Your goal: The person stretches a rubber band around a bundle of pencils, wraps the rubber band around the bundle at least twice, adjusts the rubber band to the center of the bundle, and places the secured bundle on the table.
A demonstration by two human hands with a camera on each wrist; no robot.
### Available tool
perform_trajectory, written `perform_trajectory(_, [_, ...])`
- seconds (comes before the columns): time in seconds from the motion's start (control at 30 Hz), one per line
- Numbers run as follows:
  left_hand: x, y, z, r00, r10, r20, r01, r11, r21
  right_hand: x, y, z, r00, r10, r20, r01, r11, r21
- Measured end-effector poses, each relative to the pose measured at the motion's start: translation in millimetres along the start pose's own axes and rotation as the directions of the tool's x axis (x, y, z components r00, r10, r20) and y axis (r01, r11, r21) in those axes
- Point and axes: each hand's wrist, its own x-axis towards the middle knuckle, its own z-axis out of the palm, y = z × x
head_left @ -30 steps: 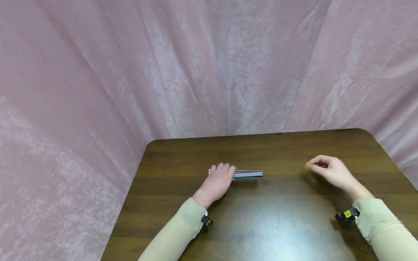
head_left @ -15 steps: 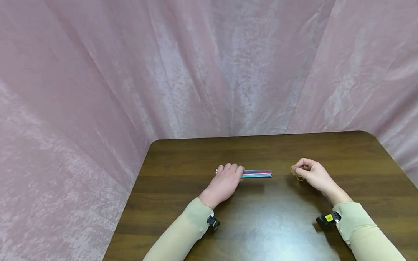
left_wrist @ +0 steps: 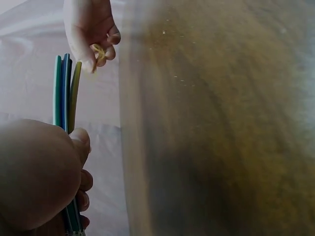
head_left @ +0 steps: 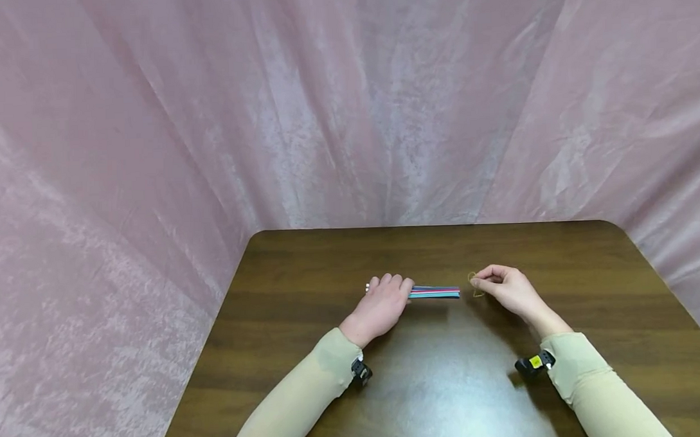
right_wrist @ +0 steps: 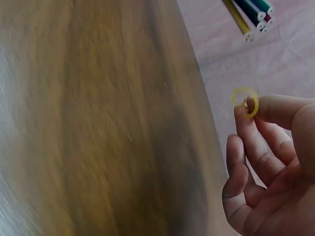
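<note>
My left hand grips a bundle of coloured pencils above the table, the pencils lying roughly level and pointing right. In the left wrist view, green, blue and yellow pencils stick out past the thumb, their ends slightly fanned. My right hand pinches a thin yellow rubber band between thumb and forefinger. The band hangs just right of the pencils' ends, apart from them. In the right wrist view, the blunt ends of the pencils show at the top. The left palm hides the middle of the bundle.
Both hands are over a brown wooden table with rounded far corners. A pink velvety curtain hangs behind it and along the sides. A small black camera is strapped to the left wrist, another camera to the right.
My right hand has moved left with the rubber band, close to the pencils' ends. My left hand, still holding the bundle, has shifted slightly right in the view.
</note>
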Motion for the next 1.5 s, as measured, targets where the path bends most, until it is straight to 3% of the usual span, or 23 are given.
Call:
perform_trajectory(0.3, [-3.5,0.9,6.5,0.999,0.004,0.033,-0.003,0.999,-0.04,-5.2,-1,19,0.999,0.0,0.046,-0.005,0.993,0.117])
perform_trajectory(0.5, [2.1,-0.3,5.6,1.0,-0.022,-0.004,0.022,0.999,-0.031,-2.2,-7,24,0.999,-0.008,0.042,0.001,0.986,0.165])
perform_trajectory(0.8, [1.0,-0.2,4.6,0.999,-0.037,-0.012,0.037,0.998,-0.057,-8.0,-11,32,0.999,-0.015,0.048,0.008,0.989,0.144])
perform_trajectory(1.17, [-8.5,-1.1,11.5,0.997,-0.074,-0.007,0.074,0.997,-0.024,-10.2,-12,40,0.999,-0.015,0.033,0.01,0.988,0.152])
perform_trajectory(1.5, [-5.8,1.8,11.2,0.999,-0.046,-0.01,0.046,0.999,-0.008,-9.1,-17,32,1.0,-0.001,0.025,-0.002,0.996,0.09])
